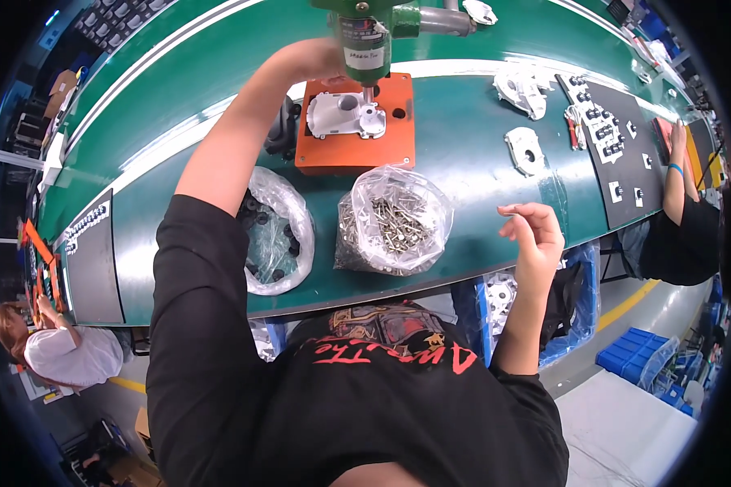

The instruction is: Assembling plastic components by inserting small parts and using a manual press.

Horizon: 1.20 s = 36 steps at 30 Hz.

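A grey-white metal casting (335, 115) lies on an orange fixture block (317, 154), beneath the spindle of a green bench press (365, 40). The spindle tip reaches down to the casting's right part. My left hand (321, 63) is at the press's left side, above the block's far edge; its fingers are mostly hidden behind the machine. My right hand (538, 235) hovers over the table's near right, fingers curled and thumb and forefinger pinched. Whatever may be between their tips is too small to name. Between my hands stands a clear plastic bag of metal screws (394, 223).
Another bag (280, 243) holds black round parts. More castings (525, 152) lie to the right, near red-handled pliers (575, 128) and a dark mat (617, 178) with small parts. Co-workers sit at far left (73, 353) and right (682, 235). A blue-lined bin (573, 325) stands below the edge.
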Available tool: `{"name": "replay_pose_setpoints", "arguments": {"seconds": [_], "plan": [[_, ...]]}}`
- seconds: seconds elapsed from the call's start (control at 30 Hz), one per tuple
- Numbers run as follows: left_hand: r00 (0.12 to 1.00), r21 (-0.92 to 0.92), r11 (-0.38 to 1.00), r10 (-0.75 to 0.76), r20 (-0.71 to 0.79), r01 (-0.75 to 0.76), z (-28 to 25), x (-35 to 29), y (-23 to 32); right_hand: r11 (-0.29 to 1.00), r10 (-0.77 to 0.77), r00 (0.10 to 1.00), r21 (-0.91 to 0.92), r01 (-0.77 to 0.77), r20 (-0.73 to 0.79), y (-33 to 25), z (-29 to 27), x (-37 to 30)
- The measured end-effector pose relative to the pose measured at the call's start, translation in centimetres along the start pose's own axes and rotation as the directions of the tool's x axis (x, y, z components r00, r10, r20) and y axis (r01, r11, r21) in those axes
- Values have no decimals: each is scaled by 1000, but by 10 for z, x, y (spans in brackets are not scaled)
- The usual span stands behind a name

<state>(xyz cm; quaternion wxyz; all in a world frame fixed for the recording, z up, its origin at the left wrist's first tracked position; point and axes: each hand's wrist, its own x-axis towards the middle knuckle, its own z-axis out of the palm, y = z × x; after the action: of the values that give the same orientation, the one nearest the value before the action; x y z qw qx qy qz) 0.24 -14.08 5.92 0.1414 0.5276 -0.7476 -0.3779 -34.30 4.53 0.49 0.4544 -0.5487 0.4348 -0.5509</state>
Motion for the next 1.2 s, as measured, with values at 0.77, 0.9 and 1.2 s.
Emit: {"name": "replay_pose_setpoints", "arguments": {"seconds": [0.77,0.9,1.2], "plan": [[992,363,924,-99,-74,119,-2,-10,23,999,11,1000,32,-11,10,11,-2,3],[999,60,998,25,-49,-22,-14,-10,5,999,13,1000,32,-14,7,13,-3,3],[995,-568,822,-85,-57,38,-9,-14,-51,999,27,999,40,-28,18,16,0,4]]}}
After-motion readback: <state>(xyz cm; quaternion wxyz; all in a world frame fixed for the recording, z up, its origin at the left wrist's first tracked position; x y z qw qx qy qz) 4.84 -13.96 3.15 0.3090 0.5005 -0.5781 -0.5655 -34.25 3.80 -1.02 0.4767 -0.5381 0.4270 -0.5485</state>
